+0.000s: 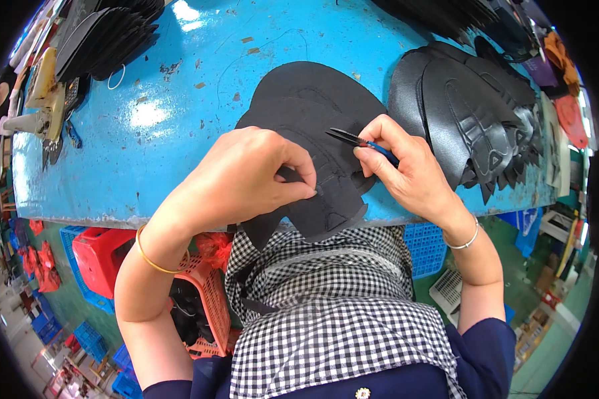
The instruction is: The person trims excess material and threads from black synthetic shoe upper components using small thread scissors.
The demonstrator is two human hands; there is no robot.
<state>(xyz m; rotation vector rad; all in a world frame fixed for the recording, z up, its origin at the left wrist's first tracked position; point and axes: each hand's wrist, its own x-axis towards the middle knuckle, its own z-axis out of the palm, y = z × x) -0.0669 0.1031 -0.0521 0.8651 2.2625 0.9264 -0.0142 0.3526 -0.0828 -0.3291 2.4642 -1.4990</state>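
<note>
Black stitched shoe-upper pieces (305, 83) lie overlapping on the blue table in front of me, their matt side up, with lower flaps reaching past the table's front edge. My left hand (246, 174) rests over them, thumb and forefinger pinched together just above a stitched seam. Whatever is between those fingertips is too small to make out. In my right hand (409, 166) is a pair of small thread snips (345, 137) with dark blades and a blue handle. Their tips point left over the pieces, apart from my left fingers.
A stack of shiny black uppers (456, 110) spreads at the table's right, another black stack (106, 43) at the far left beside a yellowish tool (45, 90). Loose thread and scraps dot the blue table (180, 139). Below stand a red stool (100, 256) and an orange basket (209, 299).
</note>
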